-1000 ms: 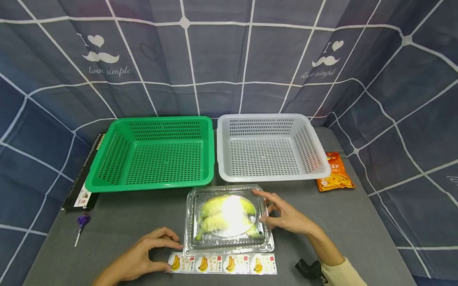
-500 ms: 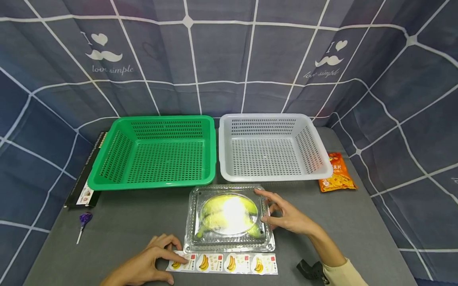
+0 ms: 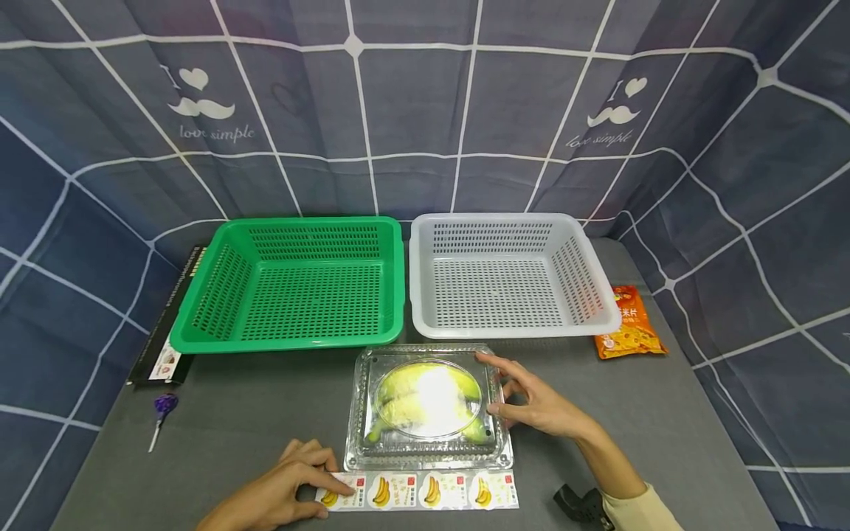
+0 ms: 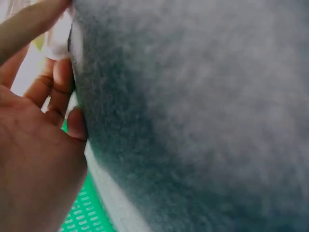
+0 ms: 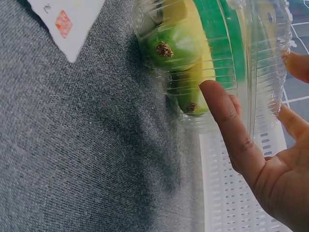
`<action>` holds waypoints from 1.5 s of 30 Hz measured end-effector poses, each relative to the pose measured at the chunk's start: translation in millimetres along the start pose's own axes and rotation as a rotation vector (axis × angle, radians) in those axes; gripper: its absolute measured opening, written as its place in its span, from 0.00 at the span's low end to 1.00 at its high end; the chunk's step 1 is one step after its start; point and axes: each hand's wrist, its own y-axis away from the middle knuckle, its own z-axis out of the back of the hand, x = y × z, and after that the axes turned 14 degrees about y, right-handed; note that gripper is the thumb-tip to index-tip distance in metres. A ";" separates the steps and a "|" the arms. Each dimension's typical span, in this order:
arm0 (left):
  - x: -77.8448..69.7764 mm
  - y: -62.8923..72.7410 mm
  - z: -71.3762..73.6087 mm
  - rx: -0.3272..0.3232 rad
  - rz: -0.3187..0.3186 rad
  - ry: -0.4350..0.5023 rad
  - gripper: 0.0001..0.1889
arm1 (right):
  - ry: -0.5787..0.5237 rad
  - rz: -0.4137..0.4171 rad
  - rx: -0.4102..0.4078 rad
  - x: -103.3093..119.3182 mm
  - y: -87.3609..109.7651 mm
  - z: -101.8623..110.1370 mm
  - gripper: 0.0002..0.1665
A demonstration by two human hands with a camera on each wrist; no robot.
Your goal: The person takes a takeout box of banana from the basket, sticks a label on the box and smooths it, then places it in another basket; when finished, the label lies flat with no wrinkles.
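A clear plastic clamshell box (image 3: 372,383) with green-yellow bananas (image 3: 398,391) inside rests on the grey table; glare covers part of its lid. My right hand (image 3: 538,405) rests against the box's right side, index finger at the far corner of the lid and thumb lower down. In the right wrist view, the thumb (image 5: 224,111) lies along the ribbed side wall. A strip of banana stickers (image 3: 458,493) lies along the box's near edge. My left hand (image 3: 282,483) touches its left end, index finger over the first sticker and thumb apart from it at the near corner.
A green basket (image 3: 285,344) and a white basket (image 3: 518,332) stand behind the box. An orange snack bag (image 3: 634,332) lies at right. At left are a black box (image 3: 159,332) and a purple lollipop (image 3: 164,404). A black object (image 3: 578,505) sits by the right sleeve.
My left hand has moved rightward, its index finger going from the strip's left edge onto the first sticker. The right hand stays against the box. The head view has shifted slightly.
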 end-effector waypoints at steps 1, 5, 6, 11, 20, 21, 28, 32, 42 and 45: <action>-1.0 0.4 0.0 0.003 -0.006 -0.003 0.20 | 0.003 0.004 -0.001 -0.2 0.2 -0.2 0.46; -6.5 1.0 2.1 0.025 -0.026 0.007 0.21 | 0.026 0.015 -0.014 -0.9 0.9 -1.8 0.46; -8.0 1.1 3.0 0.034 -0.019 0.020 0.21 | 0.036 0.013 -0.021 -0.9 1.1 -2.3 0.46; -13.3 -0.3 8.8 0.108 0.080 0.214 0.20 | 0.079 -0.007 -0.054 -0.1 2.1 -3.9 0.47; -27.7 -4.7 15.2 0.233 0.004 0.355 0.24 | 0.094 0.046 -0.094 1.5 4.2 -5.1 0.50; -31.9 -6.1 17.1 0.247 -0.009 0.369 0.24 | 0.112 0.060 -0.112 1.5 4.2 -5.1 0.50; -68.6 -23.7 40.3 0.267 -0.004 0.332 0.25 | 0.246 0.163 -0.224 4.6 4.4 -4.6 0.45; -83.0 -44.8 56.9 0.268 -0.096 0.207 0.27 | 0.270 0.196 -0.271 8.0 5.1 -3.4 0.41; -103.9 -111.0 98.7 0.303 -0.125 0.070 0.33 | 0.394 0.185 -0.317 14.4 5.0 0.6 0.35; -104.5 -134.1 110.5 0.336 -0.118 0.078 0.33 | 0.417 0.221 -0.346 17.9 3.2 2.7 0.32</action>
